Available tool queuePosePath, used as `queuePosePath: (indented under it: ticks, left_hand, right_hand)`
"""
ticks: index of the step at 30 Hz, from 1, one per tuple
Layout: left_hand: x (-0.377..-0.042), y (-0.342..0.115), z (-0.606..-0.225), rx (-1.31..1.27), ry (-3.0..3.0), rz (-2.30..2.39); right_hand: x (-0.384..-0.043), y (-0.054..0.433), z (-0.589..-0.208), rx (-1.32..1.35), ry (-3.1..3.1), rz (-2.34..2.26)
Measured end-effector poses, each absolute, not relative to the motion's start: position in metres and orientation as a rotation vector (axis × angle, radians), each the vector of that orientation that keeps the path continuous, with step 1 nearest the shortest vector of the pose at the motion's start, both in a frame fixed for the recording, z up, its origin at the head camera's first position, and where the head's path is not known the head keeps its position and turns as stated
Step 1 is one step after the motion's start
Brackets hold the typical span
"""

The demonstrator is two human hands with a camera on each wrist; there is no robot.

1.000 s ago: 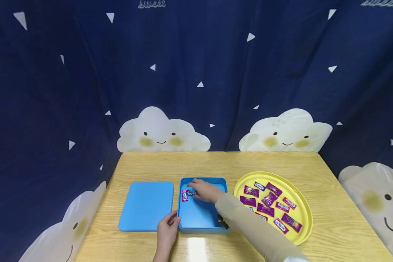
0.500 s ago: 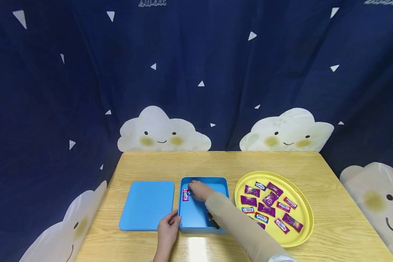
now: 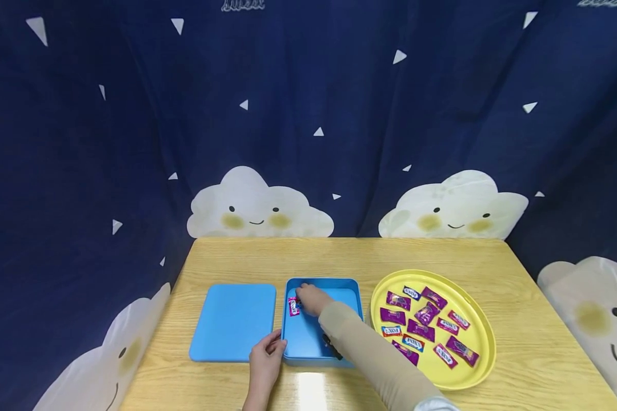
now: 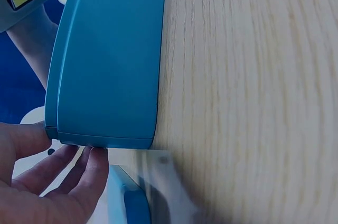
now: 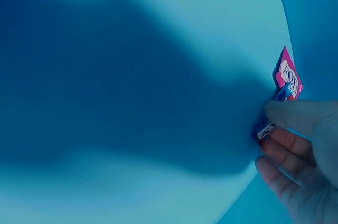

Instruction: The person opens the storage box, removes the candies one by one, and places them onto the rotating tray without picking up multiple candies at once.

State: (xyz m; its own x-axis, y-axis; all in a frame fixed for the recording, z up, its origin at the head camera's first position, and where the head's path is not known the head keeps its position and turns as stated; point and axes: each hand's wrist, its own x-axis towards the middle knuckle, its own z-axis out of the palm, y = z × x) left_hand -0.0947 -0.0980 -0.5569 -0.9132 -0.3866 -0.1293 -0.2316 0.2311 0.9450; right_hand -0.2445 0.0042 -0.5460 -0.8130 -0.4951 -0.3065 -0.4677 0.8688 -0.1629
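A blue candy (image 5: 265,130) is pinched between the thumb and fingers of my right hand (image 3: 315,299), low inside the blue box (image 3: 308,339). Against one end of it lies a pink candy (image 3: 294,306), near the box's left wall; in the right wrist view its white label is readable. My left hand (image 3: 266,359) holds the box at its near left corner. In the left wrist view, the thumb is at the rim while the other fingertips rest against the outer side wall. Part of the blue candy is hidden by the right thumb.
A flat blue lid (image 3: 233,322) lies on the wooden table (image 3: 349,257) left of the box. To the right, a round yellow tray (image 3: 432,374) carries several purple, red and blue wrapped candies. My right sleeve (image 3: 370,348) crosses the box's near right corner.
My right hand has shifted slightly left with the blue candy, up to the pink one. The pink candy has turned a little. My forearm has uncovered more candies on the tray.
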Motion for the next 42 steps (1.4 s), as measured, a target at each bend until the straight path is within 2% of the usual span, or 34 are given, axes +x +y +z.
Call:
queuePosePath:
  ticks: [14, 20, 33, 42]
  left_hand:
    - [-0.094, -0.098, -0.557, 0.58, -2.346, -1.786]
    - [-0.095, -0.098, -0.558, 0.58, -2.335, -1.781]
    - [-0.094, -0.1, -0.558, 0.554, -2.339, -1.771]
    - [-0.094, -0.099, -0.558, 0.561, -2.347, -1.789]
  right_hand:
    - [-0.244, 0.01, -0.542, -0.725, 2.696, -0.15]
    - [-0.247, 0.016, -0.536, -0.872, 2.726, -0.202]
    - [-0.232, 0.038, -0.497, -0.974, 2.724, -0.49]
    - [-0.215, 0.081, -0.476, -1.003, 2.805, -0.716]
